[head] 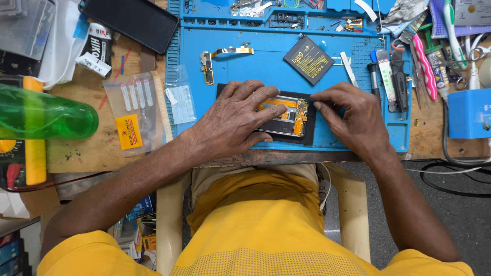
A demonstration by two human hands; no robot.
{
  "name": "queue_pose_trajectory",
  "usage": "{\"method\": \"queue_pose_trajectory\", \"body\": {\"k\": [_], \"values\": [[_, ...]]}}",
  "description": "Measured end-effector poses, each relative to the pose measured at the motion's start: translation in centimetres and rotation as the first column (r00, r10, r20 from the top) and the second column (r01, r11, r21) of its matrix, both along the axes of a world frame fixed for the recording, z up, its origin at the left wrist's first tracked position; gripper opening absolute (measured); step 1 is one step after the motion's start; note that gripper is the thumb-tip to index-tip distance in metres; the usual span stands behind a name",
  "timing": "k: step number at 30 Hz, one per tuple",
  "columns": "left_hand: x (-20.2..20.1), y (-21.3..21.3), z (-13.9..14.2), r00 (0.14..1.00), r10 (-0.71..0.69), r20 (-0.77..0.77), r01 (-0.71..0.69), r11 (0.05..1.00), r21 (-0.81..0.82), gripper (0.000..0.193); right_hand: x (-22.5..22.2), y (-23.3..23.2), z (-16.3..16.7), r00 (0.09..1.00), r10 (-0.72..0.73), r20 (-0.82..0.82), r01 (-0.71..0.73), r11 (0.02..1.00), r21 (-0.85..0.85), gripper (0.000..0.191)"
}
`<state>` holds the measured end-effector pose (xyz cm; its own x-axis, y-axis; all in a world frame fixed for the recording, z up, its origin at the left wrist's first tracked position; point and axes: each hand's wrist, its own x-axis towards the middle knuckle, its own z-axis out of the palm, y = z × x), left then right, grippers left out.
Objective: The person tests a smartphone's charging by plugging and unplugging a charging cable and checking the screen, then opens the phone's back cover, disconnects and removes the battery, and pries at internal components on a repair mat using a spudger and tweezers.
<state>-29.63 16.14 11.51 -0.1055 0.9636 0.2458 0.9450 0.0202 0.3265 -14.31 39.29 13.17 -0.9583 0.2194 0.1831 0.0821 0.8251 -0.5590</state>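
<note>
Seen from above at the front edge of a blue work mat (337, 128): an opened phone (289, 115) lying back-up on a black pad, left hand (230, 122) spread flat over it, fingers pressing its frame, right hand (353, 115) pinched narrow at its right end; loose battery (309, 60) toward the mat's back edge, green bottle (43, 115) at the worktop's left edge
</note>
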Motion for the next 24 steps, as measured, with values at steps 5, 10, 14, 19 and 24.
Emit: {"method": "queue_pose_trajectory", "body": {"k": [5, 10, 14, 19, 24], "values": [[-0.1, 1.0, 0.4, 0.999, -0.037, -0.004, 0.037, 0.999, 0.008, 0.067, 1.7, -1.1, -0.3, 0.997, -0.075, -0.013, 0.074, 0.996, -0.058, 0.017], [-0.2, 2.0, 0.9, 0.997, -0.061, 0.048, 0.062, 0.997, -0.038, 0.066, 2.9, -1.8, -0.6, 0.997, -0.077, 0.009, 0.077, 0.996, -0.037, 0.017], [0.4, 1.8, 0.8, 0.996, -0.066, 0.054, 0.065, 0.998, 0.011, 0.063, 3.8, -2.3, -0.4, 0.998, 0.03, -0.05, -0.029, 0.999, 0.027, 0.019], [0.4, 1.8, 0.4, 0.996, -0.056, 0.065, 0.054, 0.998, 0.037, 0.06, 3.6, -2.8, -0.2, 0.98, 0.19, -0.054, -0.171, 0.955, 0.244, 0.017], [1.0, 1.8, -0.3, 0.996, -0.09, 0.018, 0.089, 0.994, 0.07, 0.049, 3.2, -1.8, -0.3, 1.0, -0.009, -0.004, 0.009, 0.999, 0.049, 0.019]]}}
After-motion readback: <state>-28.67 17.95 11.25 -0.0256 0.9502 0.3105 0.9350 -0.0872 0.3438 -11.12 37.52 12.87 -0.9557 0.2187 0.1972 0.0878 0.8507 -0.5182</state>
